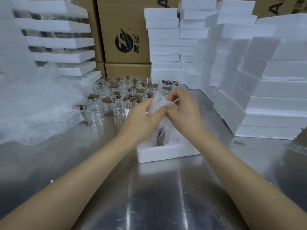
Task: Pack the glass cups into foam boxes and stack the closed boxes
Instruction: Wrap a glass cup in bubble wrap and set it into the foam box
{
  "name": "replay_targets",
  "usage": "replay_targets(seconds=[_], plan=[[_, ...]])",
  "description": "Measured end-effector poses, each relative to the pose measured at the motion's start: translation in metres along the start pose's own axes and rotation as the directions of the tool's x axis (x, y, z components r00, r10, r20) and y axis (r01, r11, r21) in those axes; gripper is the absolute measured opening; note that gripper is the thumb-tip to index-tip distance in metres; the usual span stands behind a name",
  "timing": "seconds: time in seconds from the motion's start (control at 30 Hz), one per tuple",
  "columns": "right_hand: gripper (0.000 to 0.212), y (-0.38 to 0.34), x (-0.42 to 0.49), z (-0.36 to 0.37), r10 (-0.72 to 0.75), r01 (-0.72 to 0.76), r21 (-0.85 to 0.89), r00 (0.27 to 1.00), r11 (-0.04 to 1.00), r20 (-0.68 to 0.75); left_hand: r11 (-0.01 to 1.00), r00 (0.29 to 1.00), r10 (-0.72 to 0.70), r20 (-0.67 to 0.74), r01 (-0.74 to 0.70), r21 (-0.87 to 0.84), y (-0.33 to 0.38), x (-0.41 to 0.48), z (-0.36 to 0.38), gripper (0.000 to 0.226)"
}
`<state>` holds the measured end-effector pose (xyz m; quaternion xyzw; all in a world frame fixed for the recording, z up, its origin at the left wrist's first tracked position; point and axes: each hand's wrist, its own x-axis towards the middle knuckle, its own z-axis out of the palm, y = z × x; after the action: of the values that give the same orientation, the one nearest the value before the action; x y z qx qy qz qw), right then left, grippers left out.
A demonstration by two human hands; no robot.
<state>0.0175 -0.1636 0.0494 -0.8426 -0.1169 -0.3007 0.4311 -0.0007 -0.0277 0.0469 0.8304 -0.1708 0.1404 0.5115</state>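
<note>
Steel table (166,196): closed foam boxes (265,105) stacked at 3 o'clock, glass cups (119,95) grouped at 11 o'clock. The open foam box (166,153) at centre holds a wrapped cup (160,137), long axis 6 to 12 o'clock. Left hand (142,117) and right hand (184,110), fingers curled, pinch its bubble wrap (159,103).

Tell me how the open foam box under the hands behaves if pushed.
Probably light: the foam box is white expanded foam. It likely slides easily on the smooth steel table. Edges may crumble; white crumbs lie nearby.
</note>
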Motion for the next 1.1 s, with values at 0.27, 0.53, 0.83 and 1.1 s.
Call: replay_targets(seconds=[0.27, 0.53, 0.83, 1.1], plan=[[0.056, -0.002, 0.001, -0.005, 0.073, -0.279, 0.31, 0.838, 0.909, 0.541, 1.0, 0.984, 0.007, -0.179, -0.006, 0.006, -0.011, 0.011, -0.014, 0.031], [0.083, 0.001, -0.012, 0.018, -0.054, -0.159, 0.383, 0.87, 0.91, 0.489, 0.967, 0.934, 0.127, -0.333, -0.041, 0.253, -0.014, 0.015, -0.021, 0.047], [0.036, -0.001, 0.002, 0.012, 0.211, -0.455, 0.693, 0.886, 0.559, 0.412, 0.976, 0.988, -0.055, -0.145, 0.023, -0.214, 0.0, 0.012, -0.02, 0.037], [0.032, 0.008, -0.001, 0.001, 0.252, -0.267, 0.344, 0.964, 0.9, 0.089, 0.998, 0.997, 0.052, 0.057, -0.05, -0.022, -0.003, 0.006, -0.007, 0.051]])
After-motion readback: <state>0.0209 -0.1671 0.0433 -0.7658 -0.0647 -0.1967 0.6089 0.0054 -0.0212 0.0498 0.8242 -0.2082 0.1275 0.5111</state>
